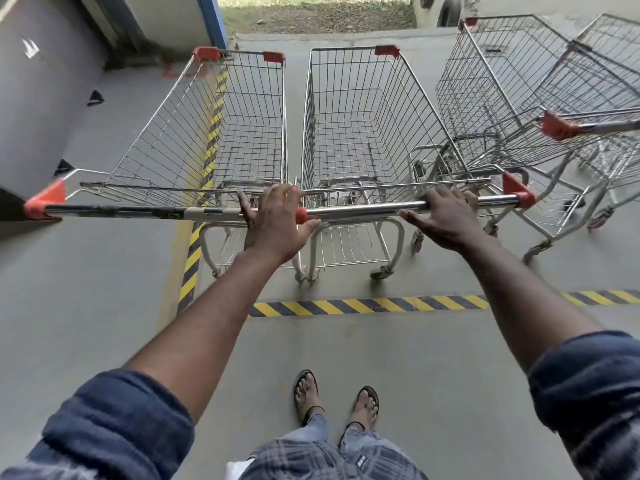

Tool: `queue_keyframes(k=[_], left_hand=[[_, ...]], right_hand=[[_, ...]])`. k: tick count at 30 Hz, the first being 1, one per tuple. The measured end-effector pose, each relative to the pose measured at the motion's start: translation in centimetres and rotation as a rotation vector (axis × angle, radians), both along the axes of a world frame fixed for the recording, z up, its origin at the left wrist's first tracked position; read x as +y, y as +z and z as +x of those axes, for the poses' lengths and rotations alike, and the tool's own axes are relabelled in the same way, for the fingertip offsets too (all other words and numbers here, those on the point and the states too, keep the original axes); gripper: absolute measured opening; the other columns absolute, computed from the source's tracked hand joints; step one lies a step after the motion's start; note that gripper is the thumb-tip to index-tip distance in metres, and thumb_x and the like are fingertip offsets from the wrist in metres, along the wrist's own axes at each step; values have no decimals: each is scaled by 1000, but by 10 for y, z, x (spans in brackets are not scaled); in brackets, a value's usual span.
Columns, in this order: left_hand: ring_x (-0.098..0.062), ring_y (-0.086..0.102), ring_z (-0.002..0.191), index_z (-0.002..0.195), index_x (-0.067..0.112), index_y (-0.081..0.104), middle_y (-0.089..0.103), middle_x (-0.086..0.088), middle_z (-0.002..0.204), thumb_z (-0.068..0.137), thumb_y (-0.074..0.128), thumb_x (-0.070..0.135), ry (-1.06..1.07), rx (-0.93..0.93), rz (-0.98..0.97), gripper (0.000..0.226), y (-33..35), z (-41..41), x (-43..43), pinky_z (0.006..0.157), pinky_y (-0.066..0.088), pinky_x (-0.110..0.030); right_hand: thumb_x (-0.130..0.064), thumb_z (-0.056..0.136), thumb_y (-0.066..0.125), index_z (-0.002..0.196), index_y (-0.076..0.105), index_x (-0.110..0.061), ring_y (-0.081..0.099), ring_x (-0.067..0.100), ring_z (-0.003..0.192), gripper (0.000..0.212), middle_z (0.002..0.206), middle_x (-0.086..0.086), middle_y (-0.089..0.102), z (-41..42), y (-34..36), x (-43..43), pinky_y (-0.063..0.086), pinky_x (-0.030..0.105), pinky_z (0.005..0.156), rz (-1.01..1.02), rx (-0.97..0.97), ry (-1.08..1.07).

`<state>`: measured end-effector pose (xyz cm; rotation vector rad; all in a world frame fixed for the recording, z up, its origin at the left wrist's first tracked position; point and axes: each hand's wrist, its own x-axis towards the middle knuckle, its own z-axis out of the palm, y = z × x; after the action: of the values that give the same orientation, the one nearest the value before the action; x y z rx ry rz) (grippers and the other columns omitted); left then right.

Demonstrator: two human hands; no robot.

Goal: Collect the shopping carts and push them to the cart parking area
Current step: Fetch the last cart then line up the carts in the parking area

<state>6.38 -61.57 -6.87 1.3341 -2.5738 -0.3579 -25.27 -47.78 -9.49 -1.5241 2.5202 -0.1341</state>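
Note:
Two empty wire shopping carts stand side by side in front of me on a grey concrete floor. The left cart (207,126) has a long steel handle (138,211) with orange end caps. The right cart (363,116) has its handle (363,207) in line with it. My left hand (273,220) grips where the two handles meet, fingers over the bars and thumb underneath. My right hand (450,220) holds the right cart's handle near its right orange cap, fingers curled over the bar.
Two more empty carts (502,98) (609,57) stand angled at the right, close to the right cart. Yellow-black hazard stripes (363,304) cross the floor under the carts and run forward (214,116). A grey wall (34,116) is at the left. My sandalled feet (336,396) are below.

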Motion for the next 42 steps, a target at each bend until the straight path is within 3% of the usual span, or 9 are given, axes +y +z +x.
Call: queue_keyframes(k=[7,20,27,30,32,35,42], left_hand=[[-22,21,150,125,38,64,47,2,152,93,64,45,-11,-64,76,33,-8,-20,0,115,1,-70],[-21,22,150,122,38,66,53,2,145,94,66,30,4,-71,81,29,-6,-15,0,116,1,-68],[-24,31,144,122,34,65,55,4,136,89,70,33,-37,-173,45,33,1,-30,4,111,-3,-73],[-24,42,132,123,31,64,57,0,131,85,74,43,-101,-144,91,41,1,-54,11,114,18,-69],[-25,43,130,127,29,61,57,-1,133,84,74,44,-143,-136,133,47,4,-78,21,113,24,-67],[-26,43,133,135,27,54,55,-2,134,87,70,47,-163,-171,168,54,14,-124,48,115,14,-70],[-29,40,137,148,26,38,48,-8,144,88,67,52,-199,-179,155,71,19,-253,124,115,25,-58]], right_hand=[[-88,80,27,113,59,-25,45,28,125,78,126,6,55,17,5,3,22,50,110,-40,43,-24],[-88,82,30,113,58,-25,42,26,123,76,124,4,55,24,4,7,23,50,107,-70,32,-11],[-76,85,47,116,55,-26,45,22,116,59,120,0,56,10,9,13,27,44,104,-99,-28,51],[-65,86,55,115,53,-27,48,24,114,48,116,0,56,-3,10,26,30,46,105,-131,10,46],[-60,86,57,118,53,-27,47,26,117,47,120,2,55,-17,12,38,32,50,106,-128,33,22],[-53,86,62,126,52,-23,45,30,123,51,128,7,54,-48,15,62,33,50,105,-148,30,-10],[-41,88,65,130,53,-26,42,29,133,46,141,2,51,-132,26,126,36,52,106,-238,13,109]])
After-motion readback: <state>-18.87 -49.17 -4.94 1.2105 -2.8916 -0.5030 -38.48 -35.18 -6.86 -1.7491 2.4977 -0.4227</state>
